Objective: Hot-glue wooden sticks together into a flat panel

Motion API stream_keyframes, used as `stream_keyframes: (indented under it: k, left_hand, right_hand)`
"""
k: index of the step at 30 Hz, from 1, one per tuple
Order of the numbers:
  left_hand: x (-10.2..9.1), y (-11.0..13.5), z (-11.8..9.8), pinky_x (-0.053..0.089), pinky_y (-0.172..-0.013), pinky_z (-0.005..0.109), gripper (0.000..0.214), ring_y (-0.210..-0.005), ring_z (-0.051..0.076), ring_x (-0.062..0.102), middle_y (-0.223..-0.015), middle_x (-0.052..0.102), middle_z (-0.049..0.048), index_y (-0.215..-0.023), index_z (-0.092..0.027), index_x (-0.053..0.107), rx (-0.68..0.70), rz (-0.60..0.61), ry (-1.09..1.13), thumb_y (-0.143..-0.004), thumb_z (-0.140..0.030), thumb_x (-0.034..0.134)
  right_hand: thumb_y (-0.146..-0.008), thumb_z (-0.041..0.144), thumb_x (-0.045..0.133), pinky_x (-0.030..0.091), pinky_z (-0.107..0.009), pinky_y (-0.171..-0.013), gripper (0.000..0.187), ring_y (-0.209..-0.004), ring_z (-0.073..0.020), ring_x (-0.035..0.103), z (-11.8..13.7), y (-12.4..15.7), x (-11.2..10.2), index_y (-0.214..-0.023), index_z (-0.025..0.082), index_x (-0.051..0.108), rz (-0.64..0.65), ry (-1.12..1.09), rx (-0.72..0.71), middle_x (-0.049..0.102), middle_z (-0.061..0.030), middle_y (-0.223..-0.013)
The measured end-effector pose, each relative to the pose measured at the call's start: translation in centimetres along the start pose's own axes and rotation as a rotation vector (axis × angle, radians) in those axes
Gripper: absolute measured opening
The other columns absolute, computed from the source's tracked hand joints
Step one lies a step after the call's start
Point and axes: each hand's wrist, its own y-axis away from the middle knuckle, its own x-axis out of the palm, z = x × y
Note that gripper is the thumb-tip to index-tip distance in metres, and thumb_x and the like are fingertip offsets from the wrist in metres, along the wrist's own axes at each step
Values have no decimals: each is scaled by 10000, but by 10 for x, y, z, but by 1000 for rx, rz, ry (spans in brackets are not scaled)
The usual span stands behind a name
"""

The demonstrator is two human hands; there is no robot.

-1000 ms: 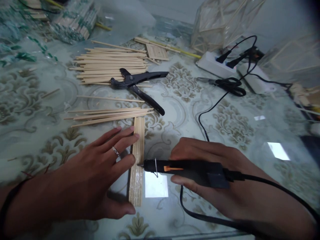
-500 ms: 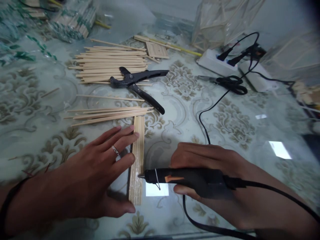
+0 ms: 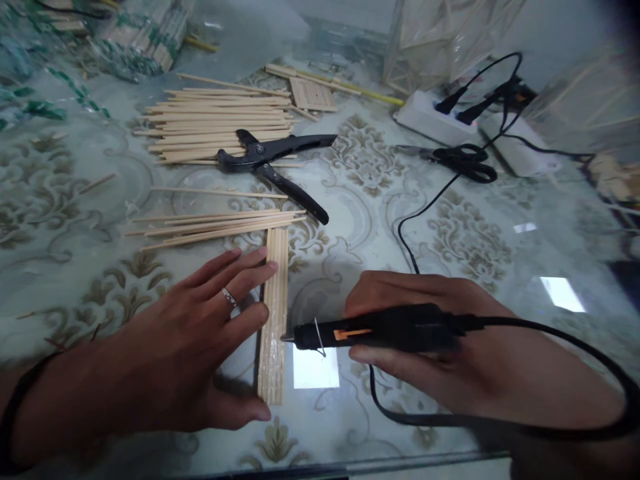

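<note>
A narrow strip of wooden sticks laid side by side lies on the table, with shiny clear glue along its lower half. My left hand is spread open at the strip's left side, fingertips and thumb touching its edge. My right hand is closed around a black hot glue gun with an orange trigger. The metal nozzle points left and sits at the strip's right edge, by the glued part. Several loose sticks lie across the strip's top end.
Black cutters rest on a pile of sticks. Scissors and a white power strip are at the back right. The gun's cord runs across the patterned table. Bagged sticks stand at the back left.
The glue gun has moved slightly up and right, its nozzle shifting from over the strip to its right edge. My left hand stays in place on the strip.
</note>
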Motion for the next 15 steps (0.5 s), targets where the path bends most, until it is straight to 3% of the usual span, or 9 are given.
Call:
stream_keyframes:
  k: [8,15]
  left_hand:
    - [2,1,-1,330,-1409,588,686,-1614,437,489,-1592,599,242,-1163,-178,611,-17,-4,5,-780,-681,875]
    - [2,1,-1,336,-1404,570,751,-1615,422,489,-1593,596,235,-1307,-174,566,-10,-16,-5,-827,-681,843]
  right_hand:
    - [-1086,234,703,529,-273,-676,91,-726,-139,674,-2,2,1,-997,216,690,-67,31,-9,722,17,-862]
    - [-1065,244,720,514,-266,-629,198,-651,-131,677,2,2,5,-888,257,633,-10,-5,2,654,64,-739]
